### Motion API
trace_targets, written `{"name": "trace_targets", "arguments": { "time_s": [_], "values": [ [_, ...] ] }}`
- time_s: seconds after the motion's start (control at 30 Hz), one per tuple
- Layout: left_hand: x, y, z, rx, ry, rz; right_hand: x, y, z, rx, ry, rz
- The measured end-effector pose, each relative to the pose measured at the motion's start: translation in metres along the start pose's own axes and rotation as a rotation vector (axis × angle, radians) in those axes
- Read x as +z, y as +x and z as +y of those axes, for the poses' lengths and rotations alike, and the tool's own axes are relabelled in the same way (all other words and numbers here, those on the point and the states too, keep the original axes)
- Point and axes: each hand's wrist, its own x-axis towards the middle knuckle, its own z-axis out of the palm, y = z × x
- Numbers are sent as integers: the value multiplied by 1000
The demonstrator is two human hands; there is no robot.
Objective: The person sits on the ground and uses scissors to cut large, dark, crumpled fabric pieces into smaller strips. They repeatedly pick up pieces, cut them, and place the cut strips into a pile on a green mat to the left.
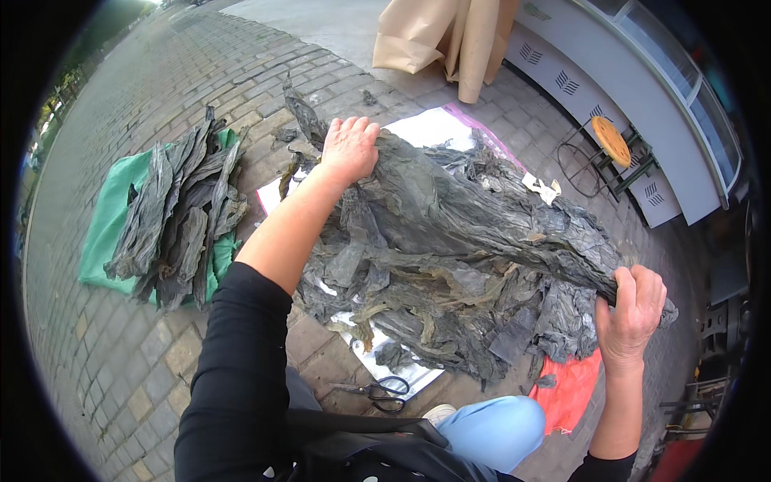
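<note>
Head: two hands (351, 149) (632, 317), one held bundle (450, 205)

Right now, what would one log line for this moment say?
left hand: gripping dark wrinkled sheet | right hand: gripping its other end | scissors: lying unheld | smaller pile: on green sheeting

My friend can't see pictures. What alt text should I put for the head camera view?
A person's left hand and right hand grip a long, dark, crinkled bundle over a messy outdoor heap of similar pieces. To the left, a smaller pile lies on a green sheet; black-handled scissors lie on the heap's near side.
</note>
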Motion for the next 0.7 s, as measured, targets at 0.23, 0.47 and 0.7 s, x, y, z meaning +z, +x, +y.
{"name": "trace_targets", "arguments": {
  "time_s": [0.23,0.47,0.7],
  "values": [
    [1,-67,-28,13,35,-489,55,-73,-4,177,38,22],
    [1,-109,-21,24,-76,-392,99,-54,-16,581,110,-833],
    [-13,-135,-14,44,-77,-405,164,91,-172,61,827,-688]
  ]
}}
